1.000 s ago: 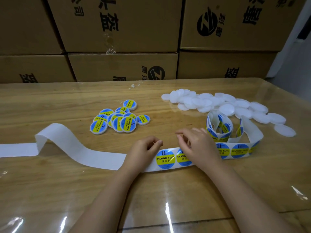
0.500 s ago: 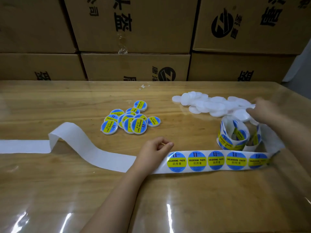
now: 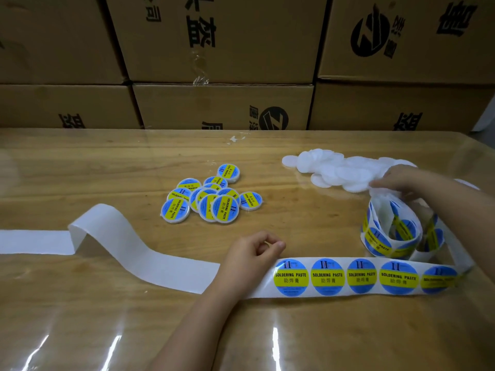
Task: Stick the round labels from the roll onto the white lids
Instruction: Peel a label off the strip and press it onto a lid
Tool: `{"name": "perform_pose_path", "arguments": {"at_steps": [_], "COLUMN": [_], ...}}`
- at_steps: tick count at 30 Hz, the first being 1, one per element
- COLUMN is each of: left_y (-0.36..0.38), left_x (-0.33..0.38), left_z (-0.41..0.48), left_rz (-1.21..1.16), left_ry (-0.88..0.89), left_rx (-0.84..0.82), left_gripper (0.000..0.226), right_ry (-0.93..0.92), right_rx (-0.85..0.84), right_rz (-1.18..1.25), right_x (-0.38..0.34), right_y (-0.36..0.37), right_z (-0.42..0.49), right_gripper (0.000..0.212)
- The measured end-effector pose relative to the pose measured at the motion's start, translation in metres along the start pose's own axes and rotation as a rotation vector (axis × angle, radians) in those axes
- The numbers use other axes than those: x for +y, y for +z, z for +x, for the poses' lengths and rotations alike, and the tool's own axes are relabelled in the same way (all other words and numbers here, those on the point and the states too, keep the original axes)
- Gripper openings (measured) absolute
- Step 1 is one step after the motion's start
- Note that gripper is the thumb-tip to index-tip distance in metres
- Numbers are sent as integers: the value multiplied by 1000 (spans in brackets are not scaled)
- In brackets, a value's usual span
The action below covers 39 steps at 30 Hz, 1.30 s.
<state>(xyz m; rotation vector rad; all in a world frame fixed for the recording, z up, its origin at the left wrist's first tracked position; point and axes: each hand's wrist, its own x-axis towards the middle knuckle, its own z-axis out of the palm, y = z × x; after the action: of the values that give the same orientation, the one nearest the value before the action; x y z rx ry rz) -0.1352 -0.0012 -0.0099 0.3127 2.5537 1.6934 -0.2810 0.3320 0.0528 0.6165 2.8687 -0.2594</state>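
Currently, the left hand (image 3: 249, 254) is resting on the label strip (image 3: 361, 277), just left of the first round label (image 3: 291, 277). Its fingers are curling inward and the thumb is meeting the index tip; whether anything is pinched there cannot be told. The right hand (image 3: 404, 179) is reaching onto the near edge of the pile of white lids (image 3: 334, 170), fingers bending down; the blur is hiding any grip. The roll (image 3: 388, 231) is standing coiled just below that hand. The labelled lids (image 3: 206, 199) are lying clustered at the table (image 3: 80, 170) centre. The empty backing (image 3: 120, 236) is trailing away leftward.
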Motion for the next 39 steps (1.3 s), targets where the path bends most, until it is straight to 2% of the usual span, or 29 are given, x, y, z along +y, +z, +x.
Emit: {"name": "perform_pose_path", "arguments": {"at_steps": [1,4,8,11,18,24,28,32,35,37,39], "left_y": [0,0,0,0,0,-1,-1,0,0,-1,-2], "left_x": [-1,-1,-3,-5,-4,-2,0,0,0,0,0], "left_z": [0,0,1,1,1,0,-1,-1,-1,0,0], "left_rz": [1,-15,-12,-5,7,8,15,-5,-15,-22,-34], "left_ry": [1,14,25,24,22,17,21,13,21,32,42], "left_rx": [2,-6,1,-5,-5,7,9,1,3,21,35], "left_gripper": [17,18,18,17,18,15,16,17,16,18,20], "right_ry": [25,19,-184,-319,-400,-567,-577,-552,-582,-592,-613], "right_rx": [36,178,-66,-211,-188,-251,-258,-98,104,185,263], "right_rz": [9,90,252,124,-15,40,39,39,-3,70,200], "right_x": [-8,-32,-65,-79,-92,-83,-78,-77,-81,-81,-79], "right_y": [-2,-4,5,15,17,32,35,34,28,22,19], "right_z": [2,13,31,38,17,-34,-62,-83,-100,-113,-129], "right_gripper": [48,71,89,69,78,69,63,51,21,7,5]}}
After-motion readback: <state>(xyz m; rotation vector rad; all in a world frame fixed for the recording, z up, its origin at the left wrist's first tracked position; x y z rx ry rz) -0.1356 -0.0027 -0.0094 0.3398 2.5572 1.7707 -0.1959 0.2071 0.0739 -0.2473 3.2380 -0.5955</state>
